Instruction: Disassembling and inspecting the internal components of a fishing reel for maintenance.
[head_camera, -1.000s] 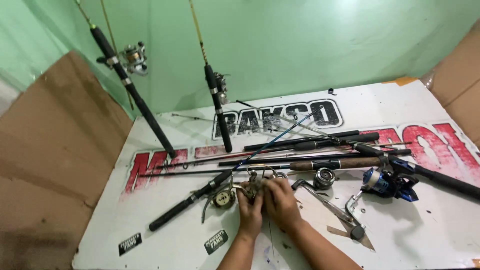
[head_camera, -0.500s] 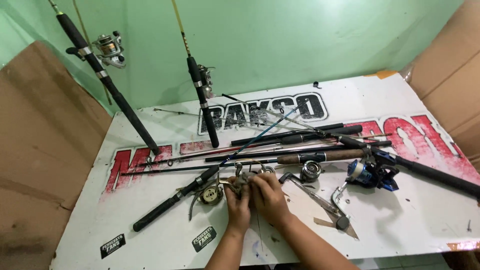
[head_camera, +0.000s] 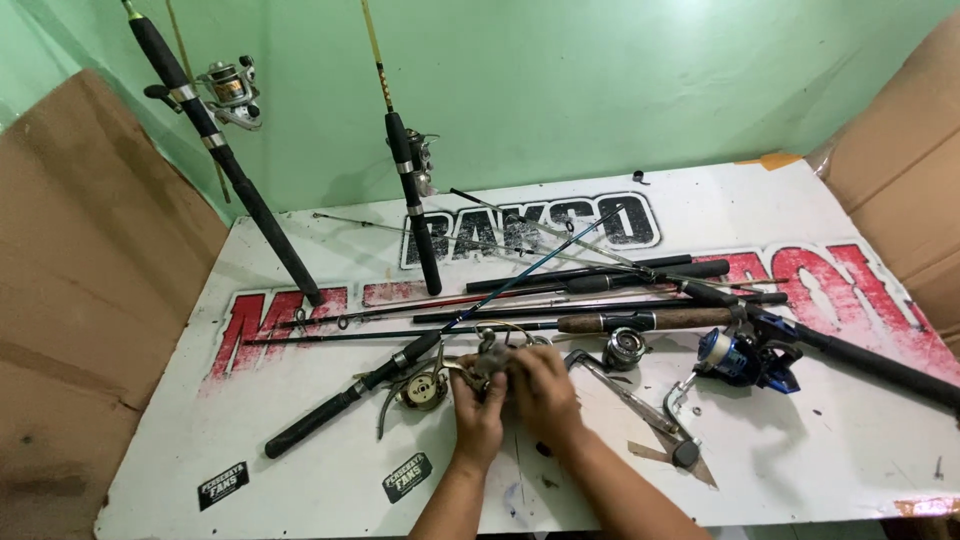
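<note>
A small metal fishing reel (head_camera: 492, 362) is gripped between both hands near the front of the white banner table (head_camera: 800, 470): the left hand (head_camera: 478, 410) is closed around its near side from below, and the right hand (head_camera: 542, 388) is wrapped over its top and right side, so that only the reel's upper part and a wire bail are seen above the fingers. Compared with the two earlier views, the hands and the reel are found in the same spot among the rods; only the camera has been lowered and drawn nearer, so the work on the reel can be judged ongoing, not finished. Just left of the hands, a second brass-coloured reel (head_camera: 422, 388) is mounted on a black rod (head_camera: 350, 395). To the right lie a loose spool (head_camera: 625, 348) and a blue reel (head_camera: 742, 358). Two more rods with reels (head_camera: 232, 92) are leaned against the green wall (head_camera: 600, 80).
</note>
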